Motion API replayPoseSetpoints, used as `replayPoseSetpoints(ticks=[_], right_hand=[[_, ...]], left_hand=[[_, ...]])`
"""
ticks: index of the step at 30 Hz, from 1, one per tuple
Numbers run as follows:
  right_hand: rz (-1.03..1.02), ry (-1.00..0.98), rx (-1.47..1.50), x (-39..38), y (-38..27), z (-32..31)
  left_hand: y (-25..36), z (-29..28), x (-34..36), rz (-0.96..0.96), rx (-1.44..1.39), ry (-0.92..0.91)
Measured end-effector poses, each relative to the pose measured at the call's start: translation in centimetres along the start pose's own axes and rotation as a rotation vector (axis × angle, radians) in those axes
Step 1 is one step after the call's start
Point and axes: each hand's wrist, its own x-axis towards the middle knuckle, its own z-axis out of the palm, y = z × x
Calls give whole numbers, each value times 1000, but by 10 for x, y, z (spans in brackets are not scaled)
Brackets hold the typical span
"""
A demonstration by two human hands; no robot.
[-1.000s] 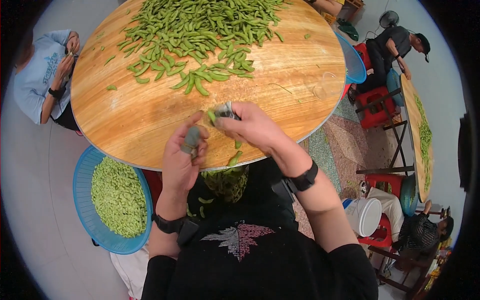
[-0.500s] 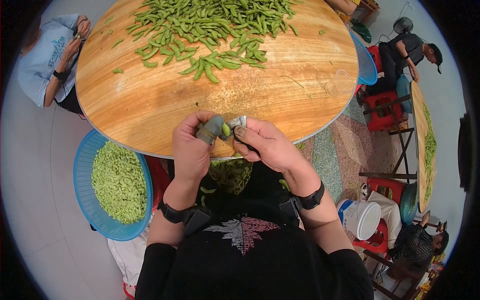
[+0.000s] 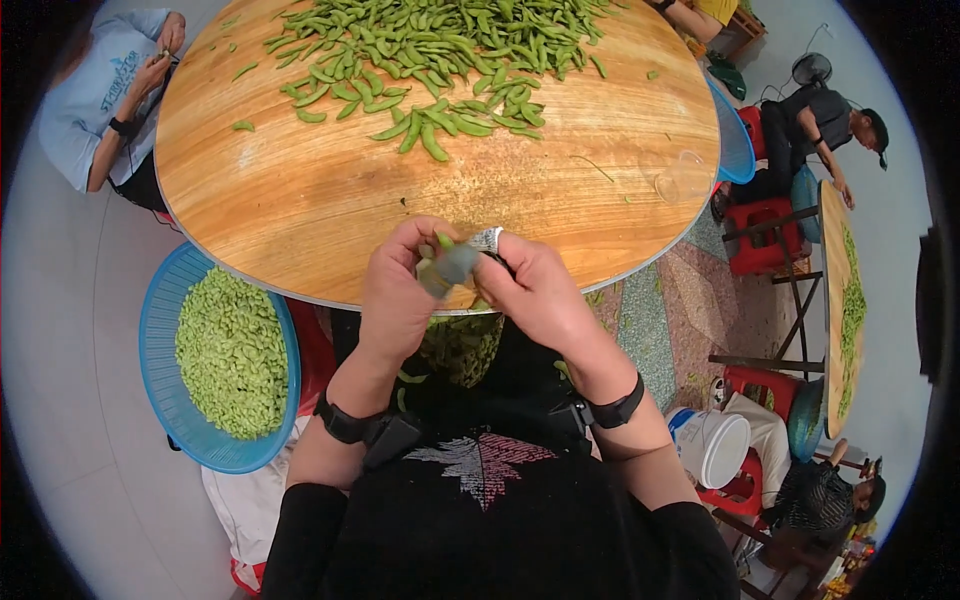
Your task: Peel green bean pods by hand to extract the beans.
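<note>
My two hands meet over the near edge of the round wooden table (image 3: 300, 210). My left hand (image 3: 393, 295) is closed, with a grey cover on its thumb. A bit of green soybean pod (image 3: 445, 241) shows between its fingers. My right hand (image 3: 540, 295) is closed against the left thumb, with a whitish wrap on one finger; what its fingers hold is hidden. A large heap of green soybean pods (image 3: 450, 45) covers the far part of the table. Several loose pods lie on the near side of the heap.
A blue basket (image 3: 150, 360) of shelled beans (image 3: 235, 350) stands left of my lap. More green pieces (image 3: 460, 350) lie below the table edge. A clear cup (image 3: 675, 185) is at the right. A white bucket (image 3: 722, 452) stands lower right. Other people sit around.
My fingers have drawn closer together, and the left thumb has moved right against the right hand. The green piece that showed between the hands now shows higher up, by the left fingers.
</note>
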Motion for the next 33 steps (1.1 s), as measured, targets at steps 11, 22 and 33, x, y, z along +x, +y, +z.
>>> replayPoseSetpoints(ticks=[11,22,33], right_hand=[[162,-162,42,46,-20,-10],[-209,263,-1143,106,-24,-12],[81,-17,-55,13,-19,-11]], left_hand=[[10,-17,5,181,87,71],[15,-17,2,251,328,83],[13,4,-1,476,984,13]])
